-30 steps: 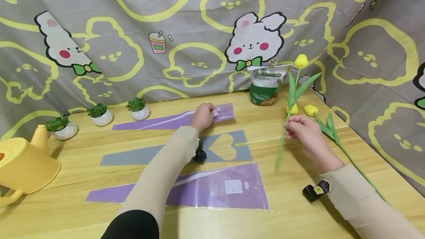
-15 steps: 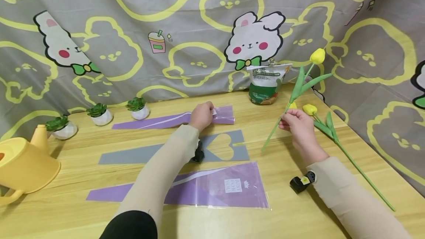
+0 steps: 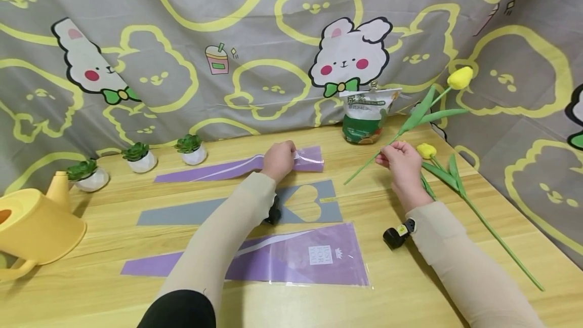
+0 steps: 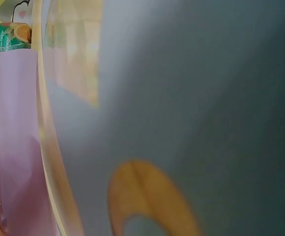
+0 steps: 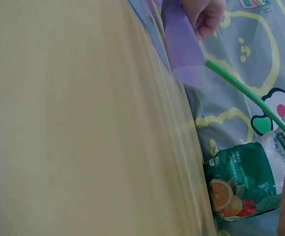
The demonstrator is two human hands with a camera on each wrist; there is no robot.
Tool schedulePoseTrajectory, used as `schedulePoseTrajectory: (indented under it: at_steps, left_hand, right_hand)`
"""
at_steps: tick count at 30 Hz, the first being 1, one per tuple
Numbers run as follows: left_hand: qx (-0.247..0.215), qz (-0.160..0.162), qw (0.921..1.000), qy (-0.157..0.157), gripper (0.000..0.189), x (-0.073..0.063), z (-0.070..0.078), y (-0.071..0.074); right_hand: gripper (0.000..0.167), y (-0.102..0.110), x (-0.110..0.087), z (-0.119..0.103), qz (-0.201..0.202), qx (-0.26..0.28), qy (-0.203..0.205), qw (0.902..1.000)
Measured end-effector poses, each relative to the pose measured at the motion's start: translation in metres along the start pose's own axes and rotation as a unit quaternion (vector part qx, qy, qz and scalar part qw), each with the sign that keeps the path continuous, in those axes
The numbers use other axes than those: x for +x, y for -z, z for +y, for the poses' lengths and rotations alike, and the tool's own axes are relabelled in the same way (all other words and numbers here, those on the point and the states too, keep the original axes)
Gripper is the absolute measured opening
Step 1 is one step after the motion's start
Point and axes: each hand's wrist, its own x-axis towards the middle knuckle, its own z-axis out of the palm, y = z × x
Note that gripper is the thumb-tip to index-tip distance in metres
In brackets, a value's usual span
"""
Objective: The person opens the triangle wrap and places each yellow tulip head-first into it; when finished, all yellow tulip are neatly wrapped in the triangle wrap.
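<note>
My left hand (image 3: 279,160) grips the upper side of the far purple flower sleeve (image 3: 308,160), near its wide clear end, which is raised a little from the table. My right hand (image 3: 403,166) pinches the green stem of a yellow tulip (image 3: 415,117) between thumb and fingers. The tulip leans with its bloom up to the right, and the stem's bare end points down left at the sleeve's wide end. In the right wrist view the stem end appears close by the purple sleeve (image 5: 182,42). The stem's far part is out of that view.
A second tulip (image 3: 478,219) lies at the right, another partly hidden behind my right hand. A grey sleeve (image 3: 177,212) with a heart cutout and a purple sleeve (image 3: 255,267) lie nearer. A green-white bag (image 3: 363,128), succulents (image 3: 191,150) and a yellow watering can (image 3: 41,227) stand around.
My right hand has moved left and slightly up, tilting the tulip so its bloom swings right and its stem end swings up left toward the sleeve. The left hand stays on the sleeve.
</note>
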Motion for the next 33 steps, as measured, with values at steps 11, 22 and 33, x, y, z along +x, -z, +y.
schedulePoseTrajectory:
  at_steps: [11, 22, 33]
  left_hand:
    - [-0.002, 0.021, 0.9997, -0.009, 0.013, -0.001, 0.003, -0.001]
    - [-0.016, 0.018, 0.9997, 0.009, 0.012, -0.001, 0.002, 0.001]
    - [-0.03, 0.026, 0.9992, -0.011, 0.012, -0.003, 0.001, -0.002]
  right_hand:
    - [0.016, -0.03, 0.002, -0.008, 0.035, -0.001, -0.019, 0.9992]
    - [0.018, -0.044, 0.01, -0.003, 0.121, 0.052, -0.027, 0.9909]
    - [0.018, -0.066, 0.005, 0.012, 0.043, 0.043, -0.12, 0.9909]
